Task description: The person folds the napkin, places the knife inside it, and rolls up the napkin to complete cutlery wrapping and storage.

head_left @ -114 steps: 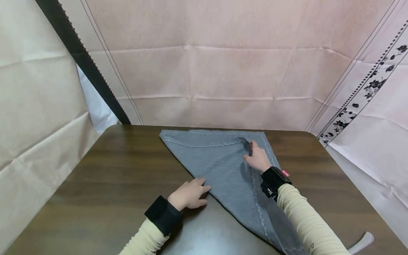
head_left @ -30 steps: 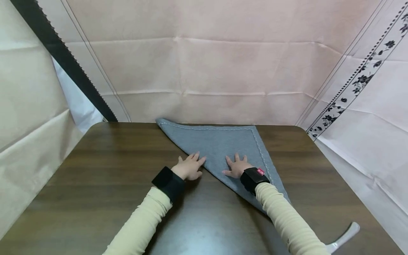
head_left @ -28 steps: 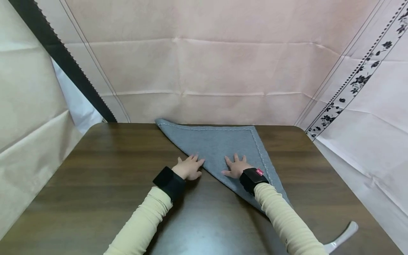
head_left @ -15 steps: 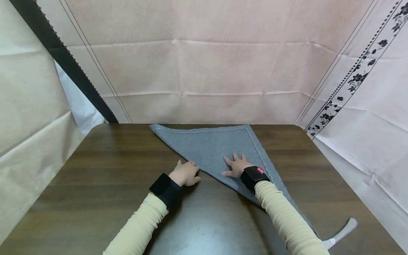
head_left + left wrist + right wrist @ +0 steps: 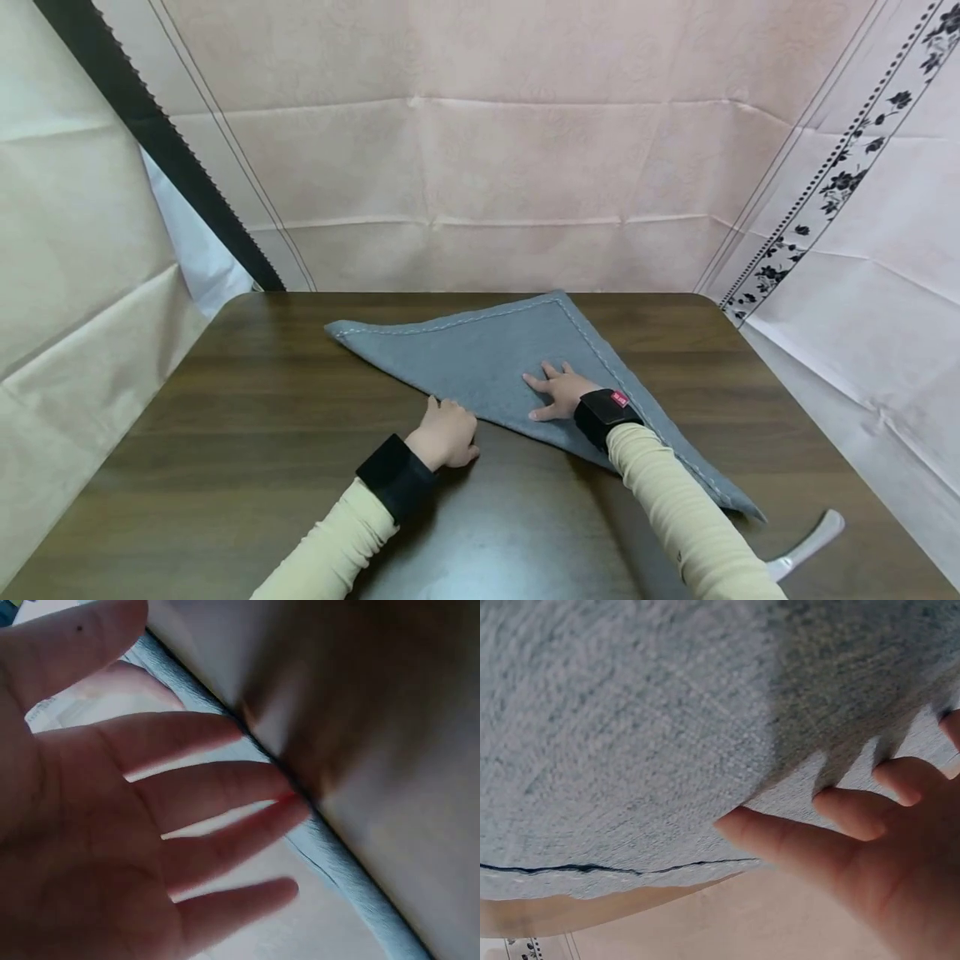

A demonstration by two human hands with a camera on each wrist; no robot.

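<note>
A blue-grey cloth (image 5: pixel 480 358), folded into a triangle with white stitching along two edges, lies on the table. Its long folded edge faces the person. At the middle of that edge is the left hand (image 5: pixel 444 433); in the left wrist view its extended fingers (image 5: pixel 217 784) have their tips right at the fold. The right hand (image 5: pixel 561 392) rests on the cloth with fingers spread, right of the left hand. From the right wrist, the thumb and fingertips of this hand (image 5: pixel 885 847) touch the woven surface. The right forearm hides part of the cloth's lower right.
The brown wooden table (image 5: pixel 247 467) has rounded far corners. A grey curved handle-like piece (image 5: pixel 810 546) shows at the lower right beside the right sleeve. Pale fabric sheets (image 5: pixel 480 167) hang behind the table and along both sides.
The cloth has turned: its left corner has swung toward the person and its right corner has come out past the right sleeve. The left hand has moved slightly nearer the person; the right hand stays on top.
</note>
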